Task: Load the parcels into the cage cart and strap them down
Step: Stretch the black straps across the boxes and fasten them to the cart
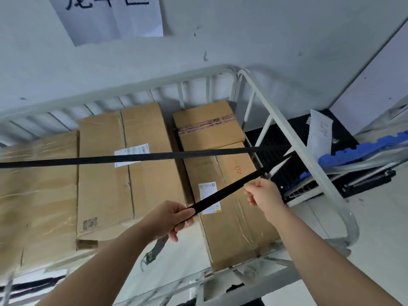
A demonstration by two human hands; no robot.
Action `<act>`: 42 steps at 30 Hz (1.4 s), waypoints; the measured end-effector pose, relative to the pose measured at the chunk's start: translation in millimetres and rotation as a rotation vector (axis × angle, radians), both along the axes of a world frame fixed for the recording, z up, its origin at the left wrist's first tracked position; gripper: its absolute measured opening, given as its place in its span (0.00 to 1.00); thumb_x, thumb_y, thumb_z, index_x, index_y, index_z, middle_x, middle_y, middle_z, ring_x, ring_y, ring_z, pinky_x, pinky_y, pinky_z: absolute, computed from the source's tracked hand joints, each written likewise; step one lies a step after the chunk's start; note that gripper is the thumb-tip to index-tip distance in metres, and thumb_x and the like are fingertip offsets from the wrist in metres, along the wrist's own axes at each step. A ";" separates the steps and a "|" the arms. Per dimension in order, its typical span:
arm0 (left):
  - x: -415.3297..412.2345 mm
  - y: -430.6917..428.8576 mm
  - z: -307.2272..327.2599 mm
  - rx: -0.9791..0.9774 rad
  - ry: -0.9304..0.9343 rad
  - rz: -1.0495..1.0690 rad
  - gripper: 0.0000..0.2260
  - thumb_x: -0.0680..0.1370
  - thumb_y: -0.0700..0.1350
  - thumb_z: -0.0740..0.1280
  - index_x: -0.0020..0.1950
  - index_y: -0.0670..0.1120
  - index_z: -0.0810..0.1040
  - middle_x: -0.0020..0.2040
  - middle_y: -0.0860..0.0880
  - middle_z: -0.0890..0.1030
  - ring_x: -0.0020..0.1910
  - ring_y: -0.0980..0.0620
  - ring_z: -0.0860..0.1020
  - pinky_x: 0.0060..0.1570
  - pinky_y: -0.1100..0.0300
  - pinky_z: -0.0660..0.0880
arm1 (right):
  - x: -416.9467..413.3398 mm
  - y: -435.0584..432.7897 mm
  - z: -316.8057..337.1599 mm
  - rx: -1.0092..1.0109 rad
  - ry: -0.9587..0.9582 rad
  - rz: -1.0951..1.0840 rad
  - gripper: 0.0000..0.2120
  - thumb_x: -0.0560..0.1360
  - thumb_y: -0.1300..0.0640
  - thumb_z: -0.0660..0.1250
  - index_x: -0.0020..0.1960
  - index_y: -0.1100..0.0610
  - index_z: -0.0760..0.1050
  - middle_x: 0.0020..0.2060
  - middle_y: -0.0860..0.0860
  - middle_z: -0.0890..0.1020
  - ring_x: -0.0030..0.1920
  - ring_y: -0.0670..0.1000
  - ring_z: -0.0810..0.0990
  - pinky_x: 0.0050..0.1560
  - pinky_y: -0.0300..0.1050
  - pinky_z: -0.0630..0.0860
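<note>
Several brown cardboard parcels (152,171) lie packed inside the pale grey cage cart (293,138). A black strap (154,156) stretches taut across them from the left edge to the cart's right rail, then doubles back toward me. My left hand (170,217) grips the returning end of the strap above the parcels. My right hand (262,193) is curled just below the same run, closer to the right rail; whether it touches the strap I cannot tell.
A white wall with a paper sign (110,16) stands behind the cart. Right of the cart sit a black mat (287,133), a white sheet (318,129) and a blue foam piece (362,146). The cart's near rail (242,281) crosses below my arms.
</note>
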State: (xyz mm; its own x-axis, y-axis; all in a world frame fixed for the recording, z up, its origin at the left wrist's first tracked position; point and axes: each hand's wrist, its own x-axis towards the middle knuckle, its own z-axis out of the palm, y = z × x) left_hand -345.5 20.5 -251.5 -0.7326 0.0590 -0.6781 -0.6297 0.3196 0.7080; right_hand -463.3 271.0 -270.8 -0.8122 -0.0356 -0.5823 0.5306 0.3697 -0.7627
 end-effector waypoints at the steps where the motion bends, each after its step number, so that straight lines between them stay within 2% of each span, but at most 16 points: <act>1: 12.8 -10.1 0.6 -0.030 0.012 0.017 0.16 0.80 0.52 0.64 0.35 0.51 0.82 0.25 0.51 0.73 0.22 0.53 0.72 0.27 0.62 0.74 | 8.0 -11.4 9.4 0.041 0.096 0.104 0.03 0.75 0.60 0.66 0.46 0.56 0.78 0.34 0.50 0.79 0.31 0.45 0.75 0.33 0.38 0.72; 3: 39.8 -30.8 1.4 -0.072 0.021 0.085 0.15 0.79 0.53 0.66 0.35 0.49 0.82 0.24 0.50 0.73 0.22 0.52 0.71 0.27 0.61 0.74 | 23.3 -35.3 23.2 0.149 0.279 0.366 0.07 0.75 0.56 0.67 0.53 0.51 0.78 0.41 0.43 0.77 0.43 0.45 0.77 0.44 0.41 0.73; 5: 65.9 -49.8 3.0 -0.086 0.039 0.159 0.15 0.78 0.53 0.67 0.36 0.47 0.82 0.24 0.50 0.72 0.22 0.53 0.70 0.26 0.60 0.74 | 37.1 -59.3 31.8 0.254 0.391 0.645 0.12 0.75 0.54 0.67 0.59 0.49 0.77 0.49 0.38 0.73 0.56 0.48 0.73 0.57 0.48 0.71; 7: 89.3 -64.9 6.0 -0.111 0.055 0.227 0.15 0.77 0.53 0.69 0.34 0.47 0.82 0.24 0.50 0.71 0.22 0.54 0.68 0.26 0.60 0.74 | 49.8 -81.2 37.5 0.329 0.395 0.908 0.16 0.76 0.51 0.65 0.63 0.49 0.76 0.55 0.43 0.72 0.65 0.52 0.67 0.66 0.53 0.65; 9: 110.6 -76.9 10.1 -0.172 0.069 0.293 0.15 0.76 0.52 0.70 0.31 0.48 0.81 0.23 0.50 0.71 0.21 0.55 0.68 0.25 0.62 0.72 | 60.6 -99.7 40.4 0.368 0.337 1.073 0.18 0.77 0.48 0.64 0.66 0.47 0.73 0.63 0.48 0.72 0.69 0.53 0.64 0.69 0.53 0.62; 11: 130.1 -85.9 13.8 -0.225 0.086 0.357 0.14 0.75 0.51 0.71 0.31 0.47 0.80 0.22 0.51 0.72 0.21 0.55 0.68 0.25 0.63 0.71 | 68.2 -115.2 41.2 0.379 0.301 1.179 0.16 0.77 0.47 0.64 0.64 0.46 0.74 0.62 0.47 0.76 0.65 0.52 0.69 0.67 0.53 0.67; 14: 156.4 -92.9 18.7 -0.301 0.106 0.413 0.13 0.73 0.52 0.73 0.33 0.45 0.81 0.22 0.51 0.74 0.21 0.55 0.69 0.23 0.64 0.68 | 79.8 -137.5 41.6 0.343 0.229 1.294 0.09 0.75 0.45 0.66 0.53 0.46 0.78 0.47 0.46 0.81 0.48 0.48 0.78 0.53 0.49 0.76; 17: 177.6 -97.8 22.4 -0.374 0.119 0.424 0.15 0.71 0.54 0.74 0.34 0.44 0.81 0.22 0.52 0.75 0.21 0.56 0.70 0.24 0.66 0.67 | 93.6 -160.3 42.8 0.302 0.171 1.385 0.07 0.74 0.46 0.67 0.44 0.49 0.78 0.39 0.49 0.81 0.37 0.47 0.77 0.38 0.42 0.73; 20: 197.5 -105.9 26.8 -0.356 0.097 0.411 0.12 0.71 0.53 0.74 0.37 0.44 0.81 0.27 0.50 0.79 0.25 0.55 0.74 0.29 0.62 0.71 | 109.2 -182.8 44.5 0.267 0.141 1.433 0.08 0.74 0.47 0.69 0.43 0.51 0.79 0.34 0.47 0.82 0.32 0.45 0.76 0.32 0.39 0.71; 25: 230.1 -127.3 38.5 -0.347 0.062 0.335 0.06 0.73 0.52 0.73 0.41 0.50 0.83 0.34 0.54 0.84 0.24 0.57 0.75 0.25 0.70 0.68 | 140.8 -223.2 47.5 0.149 0.039 1.469 0.08 0.74 0.52 0.69 0.43 0.57 0.80 0.32 0.49 0.82 0.27 0.43 0.74 0.30 0.37 0.71; 29: 252.9 -161.0 39.8 -0.265 0.036 0.360 0.02 0.74 0.48 0.72 0.42 0.51 0.84 0.37 0.53 0.85 0.29 0.58 0.77 0.29 0.67 0.72 | 170.7 -273.8 46.1 0.168 0.047 1.551 0.09 0.73 0.50 0.69 0.40 0.54 0.81 0.30 0.46 0.81 0.28 0.46 0.71 0.35 0.42 0.69; 32: 275.5 -199.4 34.4 -0.219 0.042 0.427 0.04 0.75 0.44 0.71 0.40 0.51 0.84 0.38 0.50 0.86 0.31 0.58 0.78 0.33 0.66 0.75 | 194.2 -316.4 39.0 0.154 0.012 1.532 0.09 0.73 0.48 0.70 0.39 0.54 0.81 0.30 0.49 0.79 0.29 0.49 0.69 0.35 0.44 0.66; 34: 293.0 -226.9 29.3 -0.137 0.036 0.476 0.05 0.76 0.43 0.70 0.41 0.50 0.84 0.39 0.49 0.86 0.33 0.57 0.79 0.34 0.65 0.76 | 210.8 -345.6 34.9 0.145 0.005 1.512 0.11 0.73 0.48 0.70 0.37 0.55 0.81 0.28 0.49 0.78 0.27 0.47 0.70 0.33 0.41 0.66; 36: 309.2 -252.6 23.1 -0.086 0.033 0.496 0.06 0.76 0.43 0.70 0.41 0.49 0.85 0.40 0.48 0.86 0.36 0.55 0.81 0.36 0.64 0.77 | 228.4 -372.7 29.2 0.141 0.005 1.502 0.12 0.73 0.49 0.70 0.40 0.58 0.82 0.24 0.46 0.76 0.22 0.42 0.69 0.26 0.34 0.66; 38: 323.9 -278.7 15.9 -0.089 0.034 0.522 0.05 0.76 0.42 0.71 0.41 0.47 0.85 0.39 0.47 0.86 0.36 0.54 0.81 0.36 0.63 0.78 | 247.4 -397.0 21.3 0.149 0.008 1.486 0.13 0.73 0.49 0.71 0.42 0.60 0.82 0.22 0.45 0.75 0.20 0.41 0.68 0.23 0.32 0.64; 42: 346.3 -322.9 -1.3 -0.098 0.003 0.523 0.03 0.74 0.41 0.73 0.41 0.43 0.84 0.36 0.45 0.85 0.32 0.54 0.81 0.36 0.62 0.79 | 285.8 -435.0 -2.8 0.092 -0.129 1.402 0.10 0.73 0.51 0.71 0.36 0.54 0.80 0.19 0.45 0.73 0.22 0.45 0.66 0.27 0.39 0.63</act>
